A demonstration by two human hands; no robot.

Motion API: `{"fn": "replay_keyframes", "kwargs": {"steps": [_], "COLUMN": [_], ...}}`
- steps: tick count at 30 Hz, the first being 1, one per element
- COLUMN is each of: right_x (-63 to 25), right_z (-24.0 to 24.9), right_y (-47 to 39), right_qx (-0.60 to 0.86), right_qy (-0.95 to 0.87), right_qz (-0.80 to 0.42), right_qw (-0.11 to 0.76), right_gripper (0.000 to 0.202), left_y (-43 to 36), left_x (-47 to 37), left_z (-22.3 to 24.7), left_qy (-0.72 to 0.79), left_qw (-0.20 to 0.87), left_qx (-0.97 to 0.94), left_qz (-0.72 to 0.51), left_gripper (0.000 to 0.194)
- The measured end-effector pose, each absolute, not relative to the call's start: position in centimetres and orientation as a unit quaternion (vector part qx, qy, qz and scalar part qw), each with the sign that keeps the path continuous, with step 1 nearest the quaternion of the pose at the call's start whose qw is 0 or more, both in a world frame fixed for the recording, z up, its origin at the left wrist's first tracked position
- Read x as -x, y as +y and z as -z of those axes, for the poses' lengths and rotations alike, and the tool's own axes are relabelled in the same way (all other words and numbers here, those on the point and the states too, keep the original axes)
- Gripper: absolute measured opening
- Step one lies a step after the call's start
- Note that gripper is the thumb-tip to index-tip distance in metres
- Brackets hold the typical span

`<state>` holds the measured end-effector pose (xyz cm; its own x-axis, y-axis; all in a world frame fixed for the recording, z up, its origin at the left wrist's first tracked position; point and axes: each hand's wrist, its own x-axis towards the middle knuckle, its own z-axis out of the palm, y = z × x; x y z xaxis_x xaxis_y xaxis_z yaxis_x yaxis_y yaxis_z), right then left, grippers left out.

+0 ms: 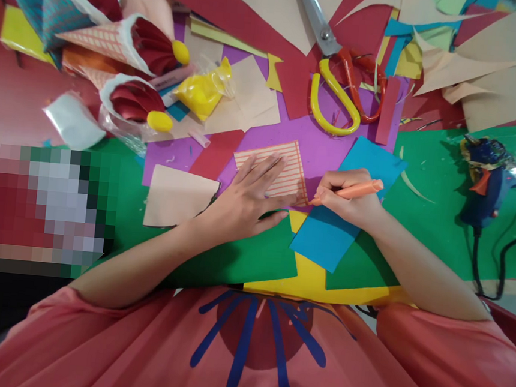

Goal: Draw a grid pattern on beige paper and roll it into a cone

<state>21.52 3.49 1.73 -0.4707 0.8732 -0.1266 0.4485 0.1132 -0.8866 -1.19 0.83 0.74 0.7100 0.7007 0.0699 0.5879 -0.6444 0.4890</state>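
Flat and with fingers spread, my left hand (252, 202) presses on a cream paper piece (289, 172) ruled with orange lines. An orange marker (358, 189) is gripped in my right hand (350, 198), its tip at the paper's lower right corner. Under my right hand and wrist lies a blue paper strip (326, 238). A plain cream piece with a curved dark edge (178, 198) rests left of my left hand. Purple sheet (328, 157) shows beneath the lined paper, whose left part is hidden by my fingers.
Large scissors (337, 62) with red and yellow handles lie beyond my hands. Paper cones (104, 41) and a yellow clay packet (204, 89) are at the upper left. A blue glue gun (488, 189) with a black cord sits at right. Cream paper scraps (498, 76) cover the upper right.
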Motion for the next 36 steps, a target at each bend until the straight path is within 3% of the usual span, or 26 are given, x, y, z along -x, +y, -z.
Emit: {"fn": "replay_keyframes", "kwargs": {"steps": [9,16,22,28,36], "right_x": [-21.64,-21.61,-21.51,-21.66,-21.44], "right_z": [-1.66,-1.57,-1.43,-1.24,-1.68], "right_y": [3.50,3.72,3.81,3.57,3.49], "right_qx": [0.458,0.494,0.509,0.513,0.559], "right_qy": [-0.707,-0.558,-0.544,-0.574,-0.609], "right_qz": [-0.489,-0.559,-0.531,-0.505,-0.454], "right_qw": [0.227,0.363,0.403,0.391,0.334], "right_gripper": [0.028,0.020,0.026,0.024,0.020], "left_y": [0.88,1.04,0.84,0.61,0.64], "left_x": [1.17,1.31,1.40,1.10,1.21], "left_z": [-0.80,-0.77,-0.49,-0.47,-0.33], "left_qy": [0.361,0.358,0.315,0.247,0.261], "left_qw": [0.235,0.224,0.184,0.161,0.184], "left_qx": [-0.893,-0.898,-0.923,-0.944,-0.939], "left_qz": [-0.130,-0.126,-0.121,-0.151,-0.130], "left_gripper": [0.026,0.031,0.039,0.043,0.043]}}
